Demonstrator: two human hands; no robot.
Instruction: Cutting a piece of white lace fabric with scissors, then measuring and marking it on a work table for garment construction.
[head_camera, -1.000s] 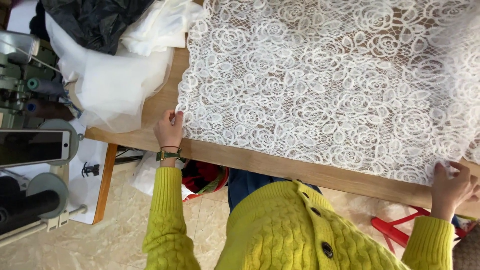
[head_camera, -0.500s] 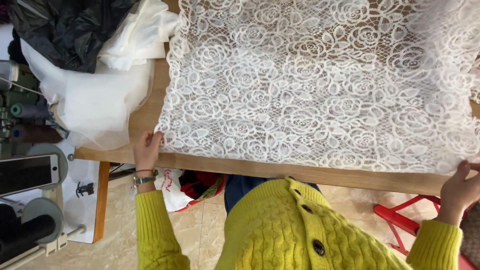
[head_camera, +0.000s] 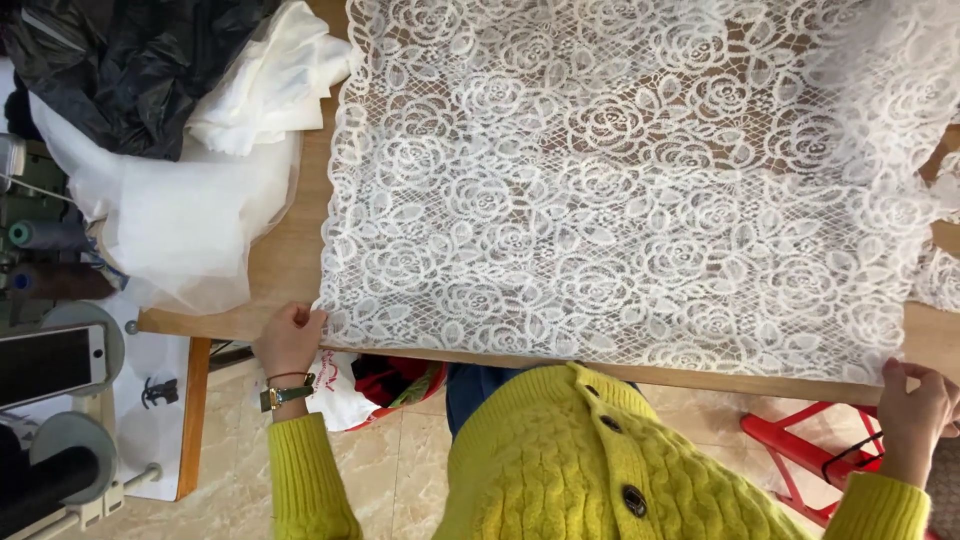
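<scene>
Head view, looking straight down: your left hand (head_camera: 290, 340) pinches the near left corner of the white rose-patterned lace (head_camera: 620, 190), fingers closed on its scalloped edge right at the front lip of the wooden tabletop (head_camera: 285, 255). Your right hand (head_camera: 915, 410) grips the near right corner the same way, just past the tabletop's edge. The lace lies spread flat between them, covering most of the tabletop, its near edge running along the front lip; the far part runs out of frame. Judged from this, you are in the spreading-and-squaring step, with the near edge drawn taut between both hands. The next move likely calls for even tension on both corners, so the open mesh does not skew or snag. To the left, apart from the lace, sit a heap of plain white fabric (head_camera: 200, 210), a crumpled black bag (head_camera: 130, 70) and a phone (head_camera: 50, 362) on its stand. A red stool (head_camera: 800, 450) stands below right.
</scene>
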